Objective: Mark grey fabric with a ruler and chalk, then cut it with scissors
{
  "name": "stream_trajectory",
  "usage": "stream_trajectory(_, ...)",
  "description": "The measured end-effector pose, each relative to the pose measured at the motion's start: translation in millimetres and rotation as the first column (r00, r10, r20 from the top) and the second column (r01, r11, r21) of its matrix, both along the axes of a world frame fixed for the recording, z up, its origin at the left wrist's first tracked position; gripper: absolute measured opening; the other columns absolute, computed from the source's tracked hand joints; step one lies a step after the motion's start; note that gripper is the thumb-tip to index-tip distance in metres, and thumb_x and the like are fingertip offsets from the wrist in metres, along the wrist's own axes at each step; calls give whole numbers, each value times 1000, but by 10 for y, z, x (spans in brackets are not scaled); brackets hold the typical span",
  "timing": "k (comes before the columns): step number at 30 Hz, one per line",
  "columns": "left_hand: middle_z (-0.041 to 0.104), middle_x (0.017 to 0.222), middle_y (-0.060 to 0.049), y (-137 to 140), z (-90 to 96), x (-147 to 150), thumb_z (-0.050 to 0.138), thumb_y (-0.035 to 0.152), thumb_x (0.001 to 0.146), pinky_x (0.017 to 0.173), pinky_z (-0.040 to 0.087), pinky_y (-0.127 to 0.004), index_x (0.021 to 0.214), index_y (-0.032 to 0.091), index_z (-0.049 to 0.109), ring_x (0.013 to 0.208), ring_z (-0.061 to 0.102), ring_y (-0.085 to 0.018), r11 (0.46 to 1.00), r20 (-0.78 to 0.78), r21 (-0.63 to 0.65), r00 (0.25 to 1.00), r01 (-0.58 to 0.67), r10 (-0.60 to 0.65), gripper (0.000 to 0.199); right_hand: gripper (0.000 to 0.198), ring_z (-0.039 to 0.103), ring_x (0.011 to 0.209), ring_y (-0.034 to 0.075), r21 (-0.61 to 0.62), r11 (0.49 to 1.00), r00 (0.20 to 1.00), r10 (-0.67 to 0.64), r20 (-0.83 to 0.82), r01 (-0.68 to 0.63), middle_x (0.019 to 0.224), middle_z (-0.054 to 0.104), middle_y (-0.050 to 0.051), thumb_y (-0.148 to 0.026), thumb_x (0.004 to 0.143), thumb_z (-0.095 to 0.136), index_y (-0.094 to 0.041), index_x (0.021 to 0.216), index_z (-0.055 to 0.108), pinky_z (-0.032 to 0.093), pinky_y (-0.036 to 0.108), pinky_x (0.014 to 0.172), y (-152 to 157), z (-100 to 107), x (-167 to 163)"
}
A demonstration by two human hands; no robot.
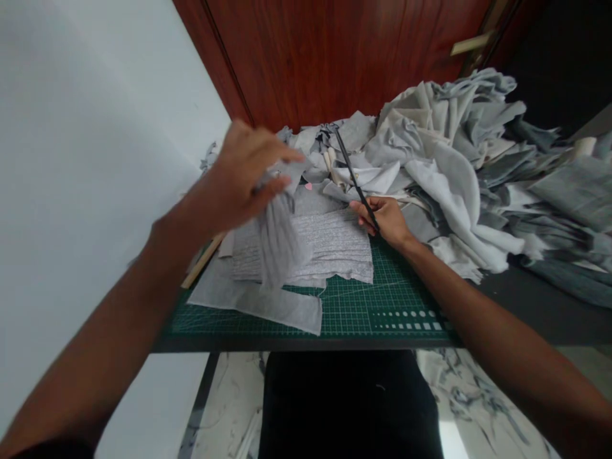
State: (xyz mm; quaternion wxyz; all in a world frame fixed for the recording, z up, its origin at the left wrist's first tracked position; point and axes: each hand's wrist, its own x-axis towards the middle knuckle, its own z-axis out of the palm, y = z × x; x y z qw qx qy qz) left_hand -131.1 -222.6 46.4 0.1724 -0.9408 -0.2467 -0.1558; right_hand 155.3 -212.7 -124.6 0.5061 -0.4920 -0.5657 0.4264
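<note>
My left hand [251, 169], blurred by motion, is raised over the left part of the work surface. A strip of grey pleated fabric [280, 242] hangs down from its closed fingers, smeared too. Below lies a stack of grey pleated fabric [335, 248], with a flat, smooth grey fabric piece [258, 306] at its front left. My right hand [385, 220] is closed around the lower end of a long thin black tool [352, 172], just beyond the stack's right side. The tool slants up and left; its exact kind cannot be made out.
A green cutting mat [349, 312] covers the front of the dark table. Heaped grey and cream fabric [444, 140] fills the back and right. A wooden stick [203, 261] lies at left beside the white wall [95, 127]. A reddish wooden door [335, 57] stands behind.
</note>
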Motion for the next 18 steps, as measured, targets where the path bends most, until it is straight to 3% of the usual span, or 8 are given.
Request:
stream_trajectory(2, 59, 134, -8, 438, 159, 83, -3, 42, 98, 107, 35, -59, 129, -15, 48, 140, 49, -25, 973, 155, 131, 973, -192, 171, 82, 55, 37, 36, 6, 2, 999, 999, -32, -42, 32, 47, 47, -5, -66, 79, 78, -22, 62, 49, 24, 24, 36, 15, 1, 9)
stream_trajectory(3, 58, 141, -9, 617, 180, 101, 5, 44, 102, 110, 36, -55, 132, -12, 47, 141, 48, -24, 942, 235, 154, 937, -299, 259, 77, 55, 38, 37, 7, -2, 999, 996, -44, -71, 44, 49, 47, -5, -66, 79, 78, -23, 63, 48, 26, 24, 37, 24, 7, 11)
stream_trajectory(5, 58, 147, -9, 834, 102, 97, 21, 47, 106, 118, 35, -46, 140, -4, 47, 143, 48, -21, 891, 257, 79, 873, -446, 414, 67, 54, 38, 41, 8, -13, 999, 989, -50, -142, 49, 53, 44, -5, -66, 79, 76, -25, 65, 44, 30, 25, 39, 36, 41, 17)
stream_trajectory(7, 54, 151, -15, 796, -108, 37, 23, 45, 107, 120, 32, -46, 144, -7, 43, 149, 44, -26, 883, 229, 13, 861, -469, 454, 67, 53, 38, 47, 10, -22, 1000, 974, -10, -225, 5, 58, 42, -5, -66, 79, 75, -25, 68, 43, 35, 26, 43, 34, 107, 51)
stream_trajectory(9, 48, 156, -18, 486, -403, -84, 29, 46, 109, 120, 34, -52, 148, -6, 37, 152, 39, -31, 940, 189, -28, 921, -341, 340, 65, 49, 37, 51, 10, -32, 993, 947, 101, -304, -116, 62, 39, -6, -63, 78, 76, -25, 72, 46, 37, 26, 49, 13, 193, 136)
stream_trajectory(11, 51, 152, -7, -21, -736, -257, 28, 46, 111, 118, 39, -52, 147, 3, 41, 146, 46, -30, 959, 196, -94, 939, -267, 281, 58, 41, 38, 53, 9, -60, 952, 897, 259, -357, -299, 63, 39, -7, -59, 80, 74, -24, 78, 52, 38, 26, 53, -26, 279, 271)
stream_trajectory(15, 66, 123, -7, -1091, -1394, -616, 50, 38, 108, 108, 55, -45, 130, 17, 61, 119, 62, -24, 903, 149, -311, 923, -297, 355, 32, 37, 42, 54, 7, -205, 806, 808, 463, -364, -555, 63, 43, -8, -57, 87, 68, -22, 85, 58, 34, 30, 57, -138, 397, 514)
stream_trajectory(18, 64, 132, -12, -1574, -1783, -745, 58, 35, 104, 105, 55, -49, 137, 18, 59, 124, 58, -29, 838, 112, -398, 887, -373, 448, 37, 50, 46, 54, 10, -394, 665, 768, 598, -228, -635, 65, 46, -7, -70, 80, 71, -21, 85, 61, 36, 30, 55, -238, 458, 471)
